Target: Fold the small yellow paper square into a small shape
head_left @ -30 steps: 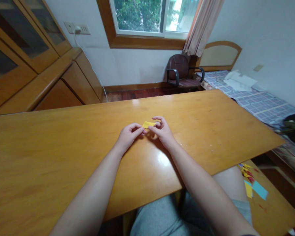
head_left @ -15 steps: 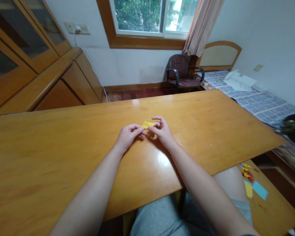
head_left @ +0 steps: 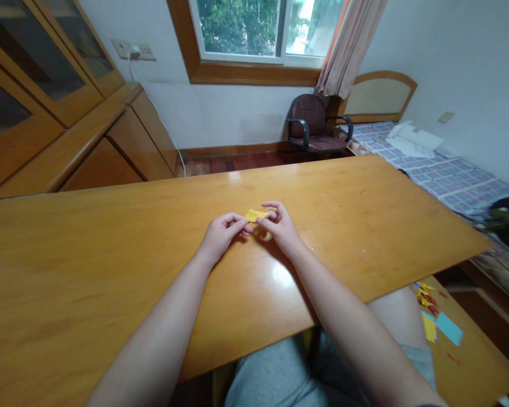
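Note:
A small piece of yellow paper (head_left: 255,215) is held up just above the wooden table (head_left: 110,254), stretched between my two hands. My left hand (head_left: 223,234) pinches its left end between thumb and fingers. At the other end, my right hand (head_left: 281,227) grips the paper with the thumb in front, its index finger raised and curved above. The fingers hide both ends of the paper, so I cannot tell how it is folded there.
On a lower wooden surface (head_left: 475,373) at the right lie a blue paper strip (head_left: 449,329), yellow paper (head_left: 429,328) and several small red and yellow folded pieces (head_left: 426,297). Behind the table stand an armchair (head_left: 309,121), a bed (head_left: 445,175) and a cabinet (head_left: 89,118).

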Demonstrator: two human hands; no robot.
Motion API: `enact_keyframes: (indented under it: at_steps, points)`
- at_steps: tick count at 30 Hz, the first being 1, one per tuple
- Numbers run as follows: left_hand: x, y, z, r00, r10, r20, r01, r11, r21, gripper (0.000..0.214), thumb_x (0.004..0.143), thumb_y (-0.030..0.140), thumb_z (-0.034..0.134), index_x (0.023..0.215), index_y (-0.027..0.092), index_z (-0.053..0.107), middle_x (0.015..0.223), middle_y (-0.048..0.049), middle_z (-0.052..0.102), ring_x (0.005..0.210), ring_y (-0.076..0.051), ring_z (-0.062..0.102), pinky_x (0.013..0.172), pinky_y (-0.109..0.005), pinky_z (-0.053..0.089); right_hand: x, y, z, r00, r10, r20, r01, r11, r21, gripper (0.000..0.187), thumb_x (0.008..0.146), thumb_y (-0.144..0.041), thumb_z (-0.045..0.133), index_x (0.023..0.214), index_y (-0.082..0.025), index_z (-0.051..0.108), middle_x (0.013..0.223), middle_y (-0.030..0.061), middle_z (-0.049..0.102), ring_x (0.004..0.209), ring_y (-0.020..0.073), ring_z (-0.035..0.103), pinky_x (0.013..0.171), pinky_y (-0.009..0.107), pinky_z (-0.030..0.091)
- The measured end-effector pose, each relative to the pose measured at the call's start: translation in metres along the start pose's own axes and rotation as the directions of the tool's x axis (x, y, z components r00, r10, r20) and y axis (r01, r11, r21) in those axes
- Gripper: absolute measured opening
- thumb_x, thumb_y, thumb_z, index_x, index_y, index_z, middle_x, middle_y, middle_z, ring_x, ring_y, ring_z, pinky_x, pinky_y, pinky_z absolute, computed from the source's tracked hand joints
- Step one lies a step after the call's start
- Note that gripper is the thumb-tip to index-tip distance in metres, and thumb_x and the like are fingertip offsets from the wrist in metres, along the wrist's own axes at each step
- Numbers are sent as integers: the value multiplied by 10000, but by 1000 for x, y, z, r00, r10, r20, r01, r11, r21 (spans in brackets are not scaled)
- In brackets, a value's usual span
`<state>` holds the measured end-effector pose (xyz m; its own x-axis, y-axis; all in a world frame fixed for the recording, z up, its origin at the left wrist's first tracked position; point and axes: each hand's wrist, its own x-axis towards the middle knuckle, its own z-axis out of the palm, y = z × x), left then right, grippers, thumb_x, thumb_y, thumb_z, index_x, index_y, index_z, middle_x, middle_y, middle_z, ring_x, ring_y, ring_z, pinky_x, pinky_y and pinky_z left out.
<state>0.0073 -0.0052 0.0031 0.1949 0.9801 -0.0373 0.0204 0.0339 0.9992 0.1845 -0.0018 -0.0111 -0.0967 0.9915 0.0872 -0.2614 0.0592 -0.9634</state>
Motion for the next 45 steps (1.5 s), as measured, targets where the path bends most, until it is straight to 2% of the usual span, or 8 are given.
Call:
enact_keyframes:
  at_steps: [7,18,24,36,45]
  points:
    - [0,-1,-1,1000,21,-11,-21,1000,-1,278,748,428,728,747,155,677,731,-55,732,636,-163,654,641,-287,522,0,-2,1,1000,-5,-15,5,1000,11,427,694,-315,755,1042,-230,523,642,-90,544,549,89,516,533,209,395]
    - [2,-3,0,999,37,-10,-36,999,20,331,728,470,737,786,152,665,751,-52,732,639,-153,652,648,-272,520,1,-1,3,1000,-5,-4,5,1000,7,453,673,-311,769,1036,-233,508,688,-75,581,551,86,518,508,198,388]
    - [2,-6,0,999,49,-11,-48,997,62,314,728,454,750,745,152,667,744,-51,729,638,-147,648,651,-267,515,1,-1,4,1000,7,14,-7,1000,18,460,666,-299,780,1035,-230,514,665,-87,570,521,74,495,484,184,380]
    - [1,-2,0,997,-77,30,79,994,-72,310,712,433,758,758,132,698,776,-99,758,641,-164,653,623,-275,483,3,5,-1,1000,-15,-25,15,1000,18,453,678,-289,770,1047,-236,513,642,-93,554,530,82,516,491,185,387]
    - [3,-4,1,995,-62,72,71,989,-131,327,741,452,729,823,138,694,817,-97,763,709,-176,682,654,-270,495,3,5,-2,999,-15,-42,16,1000,17,444,687,-294,763,1046,-236,508,646,-92,561,518,78,495,493,185,384]
